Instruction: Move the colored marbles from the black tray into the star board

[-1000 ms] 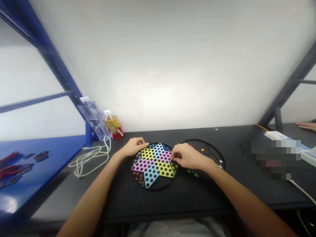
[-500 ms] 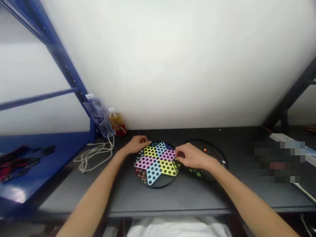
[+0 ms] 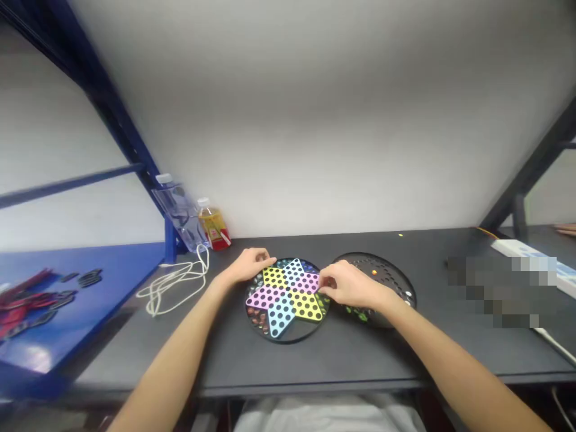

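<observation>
Appears to be at a fine fingerwork step on the star-patterned board (image 3: pixel 301 329), flat on the table (image 3: pixel 360 366). Resting left hand (image 3: pixel 248 264) at its far-left rim, with fingers loosely curled; cannot tell whether gripping. Holding right hand (image 3: pixel 344 283) over the dark round tray (image 3: pixel 390 281), at the board's right side, with grip drawn nearly together; cannot tell on what, if anything. Seems to call next for steadying the board and pinching lightly, clear of the green pieces (image 3: pixel 357 314).

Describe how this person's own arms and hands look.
The left hand and right hand are ungloved. Both forearms are uncovered; no sleeve, watch or bracelet is visible. Pale cloth, apparently clothing, shows at the bottom edge.
</observation>
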{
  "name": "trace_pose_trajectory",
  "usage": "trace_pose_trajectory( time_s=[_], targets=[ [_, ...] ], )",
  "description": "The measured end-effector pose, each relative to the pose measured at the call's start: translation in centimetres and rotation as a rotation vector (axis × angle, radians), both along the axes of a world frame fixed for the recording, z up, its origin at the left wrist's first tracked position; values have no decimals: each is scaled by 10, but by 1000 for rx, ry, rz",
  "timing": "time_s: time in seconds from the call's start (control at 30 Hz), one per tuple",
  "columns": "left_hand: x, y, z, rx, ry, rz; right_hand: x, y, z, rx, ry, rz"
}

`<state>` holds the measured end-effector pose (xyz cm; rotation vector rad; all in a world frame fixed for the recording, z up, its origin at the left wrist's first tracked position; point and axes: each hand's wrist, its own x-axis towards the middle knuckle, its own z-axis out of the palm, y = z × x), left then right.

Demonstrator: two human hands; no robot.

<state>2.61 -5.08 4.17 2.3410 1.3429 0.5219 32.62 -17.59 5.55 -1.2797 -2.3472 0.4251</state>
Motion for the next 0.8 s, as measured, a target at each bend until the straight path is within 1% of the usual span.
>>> trace_pose_trajectory(
  time_s=[0.17, 0.27, 0.43, 0.63, 0.8],
  targets=[
    [-1, 1, -1, -5, 5, -5, -2, -4, 1, 5, -34, -36],
    [-2, 2, -2, -5, 12, -10, -3, -3, 0, -19, 7, -51],
    [-1, 1, -1, 1, 17, -9, -2, 2, -2, -96, 105, -14],
    [1, 1, 0, -12, 18, -6, -3, 2, -2, -112, 85, -9],
    [1, 0, 2, -2, 28, -6, 3, 4, 3, -79, 120, -75]
  ],
)
